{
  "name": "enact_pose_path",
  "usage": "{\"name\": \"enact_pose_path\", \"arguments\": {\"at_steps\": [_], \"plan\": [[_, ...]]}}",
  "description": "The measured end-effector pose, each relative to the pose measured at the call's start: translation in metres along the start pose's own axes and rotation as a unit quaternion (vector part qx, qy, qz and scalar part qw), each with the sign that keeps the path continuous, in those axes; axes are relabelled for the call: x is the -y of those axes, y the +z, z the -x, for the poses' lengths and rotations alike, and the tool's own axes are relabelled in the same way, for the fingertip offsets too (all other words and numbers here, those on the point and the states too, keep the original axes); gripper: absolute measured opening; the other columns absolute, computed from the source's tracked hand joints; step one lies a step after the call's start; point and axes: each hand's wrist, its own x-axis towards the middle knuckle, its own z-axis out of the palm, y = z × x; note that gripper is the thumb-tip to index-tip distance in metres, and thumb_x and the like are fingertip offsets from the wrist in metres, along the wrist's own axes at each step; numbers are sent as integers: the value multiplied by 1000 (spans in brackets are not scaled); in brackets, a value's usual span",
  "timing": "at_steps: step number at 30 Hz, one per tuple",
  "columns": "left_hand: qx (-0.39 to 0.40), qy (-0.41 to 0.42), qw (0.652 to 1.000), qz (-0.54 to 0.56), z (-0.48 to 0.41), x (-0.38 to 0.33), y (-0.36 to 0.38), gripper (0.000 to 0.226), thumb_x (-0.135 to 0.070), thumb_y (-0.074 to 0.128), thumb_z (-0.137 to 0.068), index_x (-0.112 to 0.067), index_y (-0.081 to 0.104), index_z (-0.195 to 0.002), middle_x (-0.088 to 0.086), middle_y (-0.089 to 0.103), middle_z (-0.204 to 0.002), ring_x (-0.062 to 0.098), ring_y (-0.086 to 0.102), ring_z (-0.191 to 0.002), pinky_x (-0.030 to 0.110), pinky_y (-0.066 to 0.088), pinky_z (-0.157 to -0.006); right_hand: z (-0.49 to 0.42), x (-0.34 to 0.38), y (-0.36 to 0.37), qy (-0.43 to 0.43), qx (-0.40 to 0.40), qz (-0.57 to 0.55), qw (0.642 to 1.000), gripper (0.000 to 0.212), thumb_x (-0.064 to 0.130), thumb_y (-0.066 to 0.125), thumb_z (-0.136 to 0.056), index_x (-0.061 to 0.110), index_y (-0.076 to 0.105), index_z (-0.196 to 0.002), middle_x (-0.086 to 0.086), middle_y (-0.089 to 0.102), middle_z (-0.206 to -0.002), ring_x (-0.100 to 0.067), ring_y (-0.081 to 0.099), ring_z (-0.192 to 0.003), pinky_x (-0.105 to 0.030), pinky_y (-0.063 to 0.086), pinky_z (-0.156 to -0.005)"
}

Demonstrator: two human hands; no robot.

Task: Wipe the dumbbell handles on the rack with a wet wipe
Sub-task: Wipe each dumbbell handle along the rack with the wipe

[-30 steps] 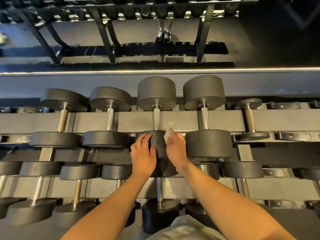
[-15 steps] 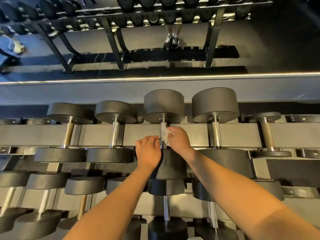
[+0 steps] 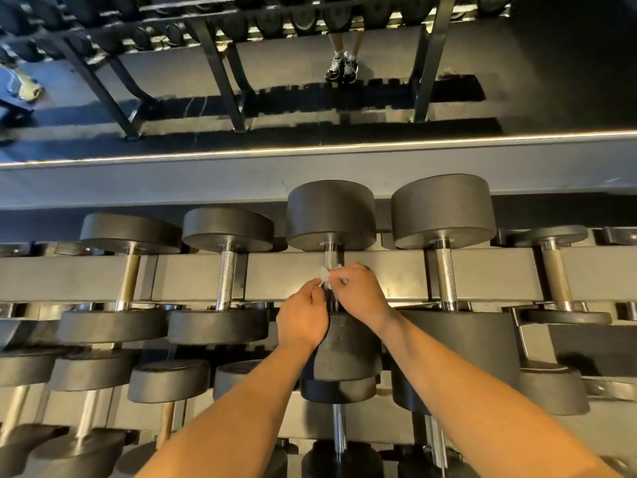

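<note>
Both left hand (image 3: 302,319), right hand (image 3: 362,294) pinch wipe (image 3: 326,273) on front-to-back handle (image 3: 331,257)

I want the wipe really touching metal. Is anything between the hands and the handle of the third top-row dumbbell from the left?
Nothing visible. The left hand and right hand both pinch the wet wipe right at the handle; only the wipe lies between fingers and metal.
</note>
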Motion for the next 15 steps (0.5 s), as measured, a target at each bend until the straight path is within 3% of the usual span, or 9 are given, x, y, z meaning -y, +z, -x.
{"name": "enact_pose_path", "arguments": {"at_steps": [2, 3, 4, 6, 8, 11, 13, 15], "plan": [[1, 4, 1000, 2, 0, -1, -1, 42, -35, 32, -108, -30, 55, -143, 0, 60, -142, 22, 55, -128, 35, 41, -106, -8, 5, 1, -5, -31, -18, 999, 31, 15, 50, -99, 23, 72, -79, 7, 62, -86, -10, 52, -88, -26, 39, -82], [1, 5, 1000, 4, 1, -1, -2, 42, -34, 32, -109, -29, 55, -143, 1, 60, -142, 22, 55, -128, 35, 41, -106, -14, 8, 2, 6, -47, -35, 998, 28, 18, 49, -101, 23, 76, -98, 8, 62, -97, -8, 53, -96, -24, 40, -86], [1, 5, 1000, 6, 2, -2, -3, 43, -34, 31, -109, -29, 55, -144, 1, 61, -141, 22, 55, -127, 34, 41, -105, -20, 14, 0, 22, -61, -48, 997, 29, 20, 48, -103, 21, 74, -116, 8, 62, -108, -8, 54, -103, -22, 40, -90], [-1, 5, 1000, 5, 4, -4, -4, 43, -34, 30, -109, -29, 55, -144, 1, 62, -140, 22, 56, -126, 34, 41, -104, -28, 21, -2, 51, -78, -57, 994, 33, 23, 46, -104, 20, 67, -130, 3, 62, -123, -13, 56, -113, -22, 42, -95], [-1, 8, 1000, -3, 6, -6, -6, 43, -34, 29, -109, -27, 56, -141, 2, 63, -137, 22, 57, -124, 33, 41, -100, -23, 23, -2, 47, -78, -42, 995, 33, 21, 47, -103, 19, 69, -128, -4, 65, -125, -19, 59, -114, -22, 42, -95], [-4, 7, 1000, 2, 8, -8, -6, 41, -33, 29, -110, -25, 60, -136, 3, 65, -132, 22, 59, -119, 29, 38, -91, -2, 21, 0, 50, -56, -36, 997, 28, 17, 50, -101, 14, 77, -109, -6, 72, -107, -18, 64, -92, -22, 48, -77], [-7, 3, 1000, 10, 8, -7, -6, 42, -34, 30, -109, -27, 58, -139, 0, 63, -137, 20, 57, -123, 30, 41, -98, 6, 17, 5, 64, -35, -12, 997, 27, 16, 52, -99, 12, 78, -93, -5, 73, -97, -18, 63, -83, -23, 50, -67], [-7, 3, 1000, 14, 7, -5, -4, 42, -34, 31, -109, -30, 59, -140, -2, 63, -138, 18, 57, -123, 32, 42, -101, 6, 18, 4, 68, -29, -2, 997, 27, 15, 52, -96, 12, 76, -85, -6, 72, -87, -24, 63, -78, -31, 53, -66]]}}
